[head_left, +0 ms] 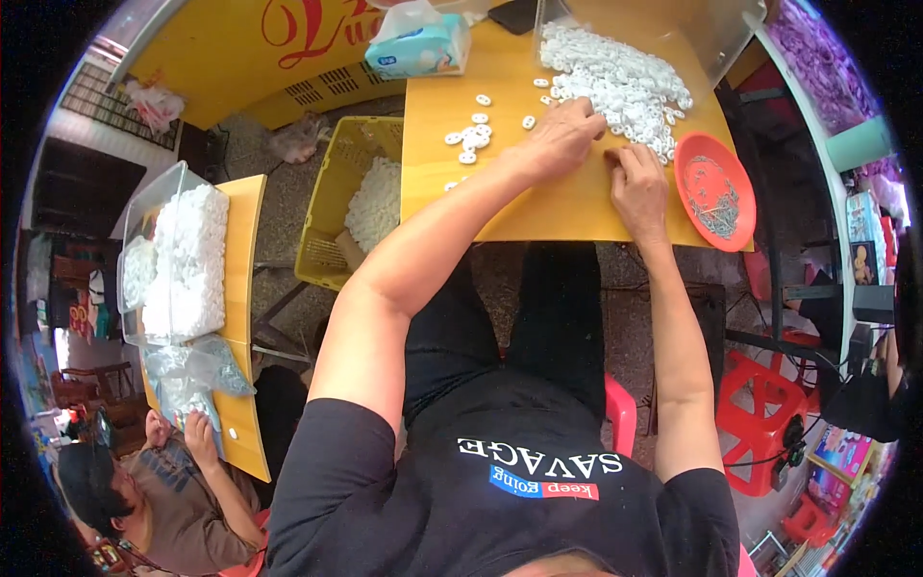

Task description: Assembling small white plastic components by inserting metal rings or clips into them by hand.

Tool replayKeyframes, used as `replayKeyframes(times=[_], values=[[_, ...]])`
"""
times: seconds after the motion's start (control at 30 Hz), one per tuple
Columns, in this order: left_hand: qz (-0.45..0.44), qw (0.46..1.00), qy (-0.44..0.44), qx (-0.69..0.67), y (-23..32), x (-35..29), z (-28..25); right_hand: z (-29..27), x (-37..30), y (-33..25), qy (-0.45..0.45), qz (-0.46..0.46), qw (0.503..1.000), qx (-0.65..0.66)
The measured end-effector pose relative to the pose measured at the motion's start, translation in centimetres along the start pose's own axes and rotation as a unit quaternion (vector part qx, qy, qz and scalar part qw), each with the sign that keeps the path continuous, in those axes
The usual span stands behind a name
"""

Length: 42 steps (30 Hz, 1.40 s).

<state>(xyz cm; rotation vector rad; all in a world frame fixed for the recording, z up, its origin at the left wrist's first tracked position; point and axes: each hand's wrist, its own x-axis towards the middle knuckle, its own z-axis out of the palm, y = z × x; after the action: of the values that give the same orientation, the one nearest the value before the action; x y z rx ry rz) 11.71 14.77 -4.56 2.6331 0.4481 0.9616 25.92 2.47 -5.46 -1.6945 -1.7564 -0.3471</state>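
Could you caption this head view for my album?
Both hands, left and right, work at a white parts pile beside an orange dish.

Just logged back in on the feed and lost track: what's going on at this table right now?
A seated person works at a yellow table. The left hand rests at the edge of a big pile of small white plastic pieces, and the right hand lies beside it near an orange dish of small metal parts. A few white pieces lie apart to the left. A yellow basket stands alongside.

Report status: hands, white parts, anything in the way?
Left hand on white parts pile; right hand pinching, contents hidden. Orange dish beside it. Nothing blocking.
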Motion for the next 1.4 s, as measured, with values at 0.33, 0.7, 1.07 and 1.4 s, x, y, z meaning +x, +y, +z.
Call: replayKeyframes(times=[0.33, 0.7, 1.07, 1.4], values=[[-0.097, 0.994, 0.027, 0.042, -4.5, -2.5, -5.5, 0.3, 0.0, 0.3, 0.014, 0.005, 1.0, -0.003], [0.023, 0.996, -0.054, 0.074, -4.2, -4.6, -6.5, 0.1, -0.2, 0.3, 0.004, 0.017, 1.0, -0.001], [-0.191, 0.979, -0.034, 0.067, -1.1, -12.5, -10.1, 0.2, -0.3, 0.5, 0.004, 0.021, 1.0, 0.002], [-0.236, 0.958, -0.015, 0.162, -0.1, -9.2, -5.7, 0.4, -0.5, 0.8, 0.02, 0.018, 1.0, -0.004]])
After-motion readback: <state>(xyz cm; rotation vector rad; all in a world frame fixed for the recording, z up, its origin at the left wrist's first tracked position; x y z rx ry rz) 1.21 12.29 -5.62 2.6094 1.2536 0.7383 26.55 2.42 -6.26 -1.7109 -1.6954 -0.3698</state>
